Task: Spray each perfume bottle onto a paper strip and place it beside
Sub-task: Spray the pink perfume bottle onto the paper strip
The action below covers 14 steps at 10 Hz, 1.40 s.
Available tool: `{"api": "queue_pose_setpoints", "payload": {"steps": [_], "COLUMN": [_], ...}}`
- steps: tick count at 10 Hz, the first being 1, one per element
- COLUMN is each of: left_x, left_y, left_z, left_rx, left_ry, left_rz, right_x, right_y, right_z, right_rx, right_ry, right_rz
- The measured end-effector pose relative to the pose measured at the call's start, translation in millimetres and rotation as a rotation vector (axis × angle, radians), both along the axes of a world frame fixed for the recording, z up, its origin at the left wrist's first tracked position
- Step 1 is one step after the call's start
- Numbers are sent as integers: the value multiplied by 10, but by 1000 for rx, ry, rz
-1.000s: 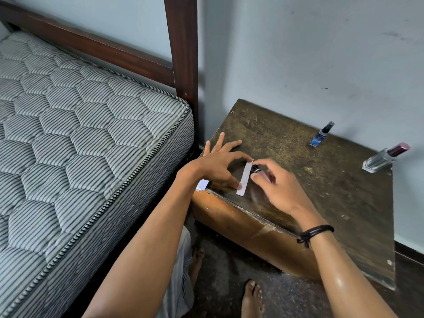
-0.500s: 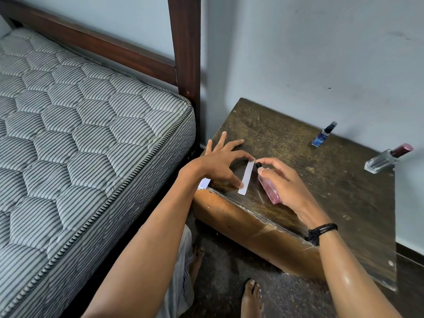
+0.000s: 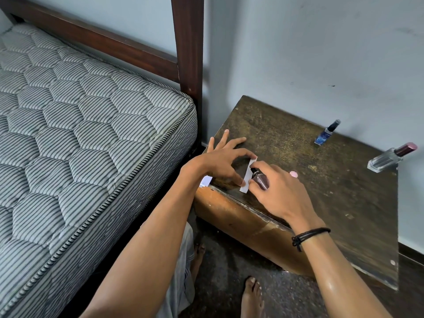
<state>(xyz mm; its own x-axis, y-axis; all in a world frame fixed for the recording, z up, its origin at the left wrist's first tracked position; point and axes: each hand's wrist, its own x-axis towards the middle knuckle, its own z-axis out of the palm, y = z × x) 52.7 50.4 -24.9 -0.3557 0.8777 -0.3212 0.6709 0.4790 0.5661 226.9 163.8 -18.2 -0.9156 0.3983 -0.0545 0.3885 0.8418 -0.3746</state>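
**Entry: perfume strip test, head view**

- L hand (image 3: 223,162): thumb on near end of paper strip (image 3: 248,174), forefinger tip on far end, holding it between the two. Other fingers spread wide over the bench (image 3: 275,125).
- R hand (image 3: 281,193): fingers wrapped round pink bottle (image 3: 261,182), nozzle end right up against the strip's right edge. Can't tell whether the pump is pressed; no mist visible.
- Paper strip: white, narrow, near-left corner of bench, running near to far. Lying flat or lifted: not clear.
- Small pink item (image 3: 294,173): on bench just past R knuckles. Prob. the pink bottle's cap, not certain.
- Blue bottle (image 3: 327,134): upright, far side of bench by the wall, capped, well apart from both hands. No strip beside it.
- Clear bottle (image 3: 390,157): maroon cap, far-right corner of bench. No strip beside it.
- White paper (image 3: 205,181): at bench's near-left edge, partly under L wrist. Likely spare strips; count hidden.
- Mattress (image 3: 80,134): striped, quilted, left of bench.

**Status (est.):** early. 1st of 3 bottles at the spray step. Left: finish the spray, set pink bottle and strip side by side, then repeat for blue and clear.
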Motion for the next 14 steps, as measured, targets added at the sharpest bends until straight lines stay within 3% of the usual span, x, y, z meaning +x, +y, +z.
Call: {"api": "queue_pose_setpoints", "payload": {"steps": [5,14], "left_x": [1,-8], "left_y": [-1,-6], "left_z": [16,9], "left_rx": [5,-2], "left_ry": [3,0], "left_rz": [4,0], "right_x": [-20,-55], "right_y": [-54,-84], "right_z": [14,3], "right_rx": [105,111], "right_ry": [-3,-2], "right_rz": [32,31]}}
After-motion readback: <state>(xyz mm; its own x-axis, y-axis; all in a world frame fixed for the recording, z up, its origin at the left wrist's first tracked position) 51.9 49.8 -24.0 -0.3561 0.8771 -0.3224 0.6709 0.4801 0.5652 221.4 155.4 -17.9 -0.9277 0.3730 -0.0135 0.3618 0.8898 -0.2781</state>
